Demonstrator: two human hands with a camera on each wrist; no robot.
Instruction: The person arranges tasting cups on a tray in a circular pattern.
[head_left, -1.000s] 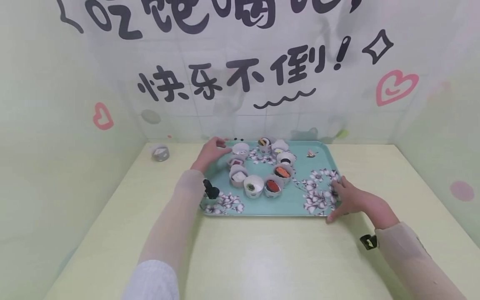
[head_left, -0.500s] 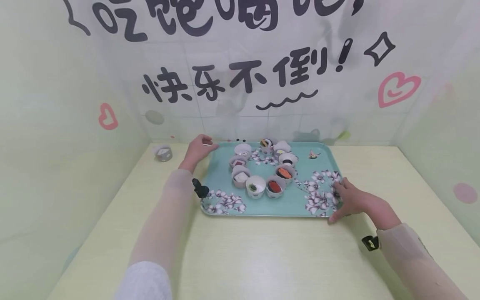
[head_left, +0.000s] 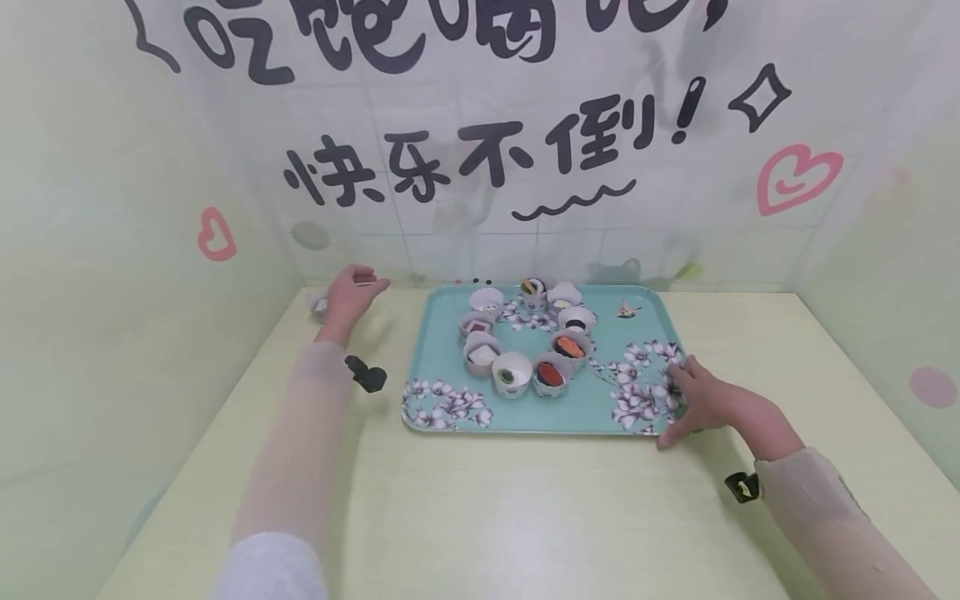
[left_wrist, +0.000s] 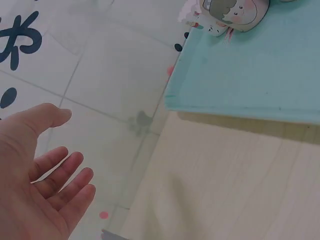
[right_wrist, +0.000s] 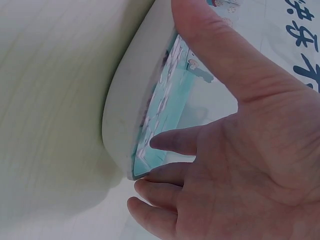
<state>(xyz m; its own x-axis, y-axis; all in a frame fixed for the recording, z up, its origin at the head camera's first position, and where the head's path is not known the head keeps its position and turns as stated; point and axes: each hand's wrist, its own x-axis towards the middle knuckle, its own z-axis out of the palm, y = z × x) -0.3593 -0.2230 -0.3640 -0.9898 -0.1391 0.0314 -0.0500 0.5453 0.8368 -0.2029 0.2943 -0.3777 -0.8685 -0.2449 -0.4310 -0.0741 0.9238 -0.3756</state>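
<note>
A turquoise tray (head_left: 547,417) with printed flowers lies flat near the back wall. On it several small paper cups form a ring, among them one with a red-topped sushi piece (head_left: 551,374) and one with an orange-topped piece (head_left: 570,346). My right hand (head_left: 701,400) touches the tray's front right corner, its fingers spread along the edge, as the right wrist view also shows. Off the tray's left side, my left hand (head_left: 351,296) hovers with fingers relaxed, holding nothing. Beside it stands a lone cup (head_left: 316,305), partly hidden by that hand.
The pale wooden table (head_left: 510,508) meets a back wall (head_left: 465,250) bearing dark lettering. Side walls (head_left: 112,333) stand to the left and right. A black camera mount (head_left: 366,374) juts from my left wrist.
My left hand has moved left from beside the ring of cups, past the tray's edge, to near the lone cup. The right hand stays at the tray's corner.
</note>
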